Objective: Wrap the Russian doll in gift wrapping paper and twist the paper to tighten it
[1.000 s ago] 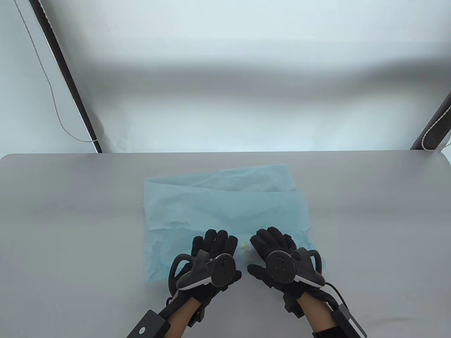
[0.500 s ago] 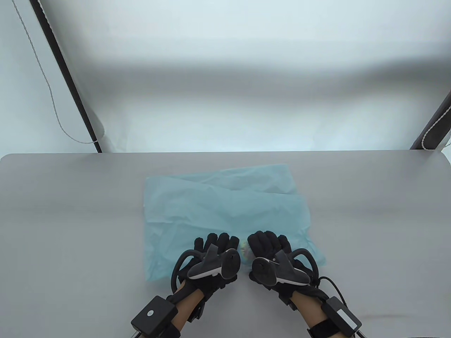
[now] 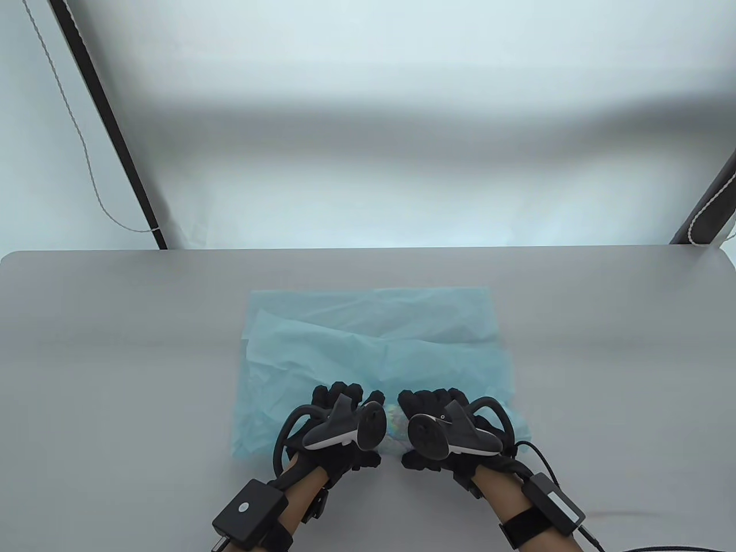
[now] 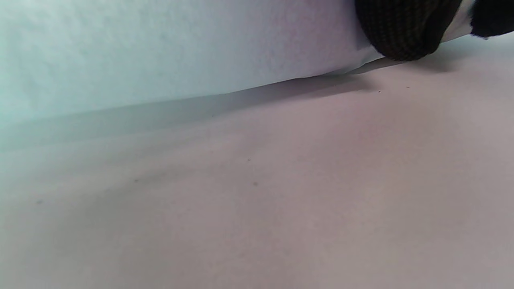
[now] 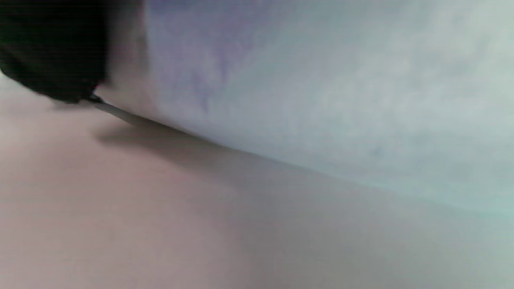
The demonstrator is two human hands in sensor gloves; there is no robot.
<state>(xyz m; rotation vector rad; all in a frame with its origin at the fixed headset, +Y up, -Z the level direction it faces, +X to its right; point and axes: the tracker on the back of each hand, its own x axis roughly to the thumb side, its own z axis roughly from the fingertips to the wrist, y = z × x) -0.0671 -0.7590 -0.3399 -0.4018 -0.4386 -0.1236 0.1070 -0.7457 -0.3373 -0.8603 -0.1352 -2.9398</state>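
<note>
A light blue sheet of wrapping paper (image 3: 374, 339) lies crumpled on the grey table (image 3: 115, 345). At its near edge a pale, multicoloured bit of the Russian doll (image 3: 395, 424) shows between my two gloved hands; the rest of it is hidden by paper and gloves. My left hand (image 3: 345, 399) and right hand (image 3: 431, 399) curl over the paper on either side of the doll. In the left wrist view a dark thumb (image 4: 405, 28) sits at the lifted paper (image 4: 160, 52) edge. The right wrist view shows the same, thumb (image 5: 52, 48) against paper (image 5: 321, 80).
Bare grey tabletop surrounds the sheet on the left, right and far sides. A white backdrop stands behind the table's far edge (image 3: 368, 249). Dark poles with cords rise at the back left (image 3: 109, 132) and back right (image 3: 704, 207).
Both hands have drawn a little toward the near edge and closer together, with fingers curling further over the paper. The sheet's far layers have shifted and squared up.
</note>
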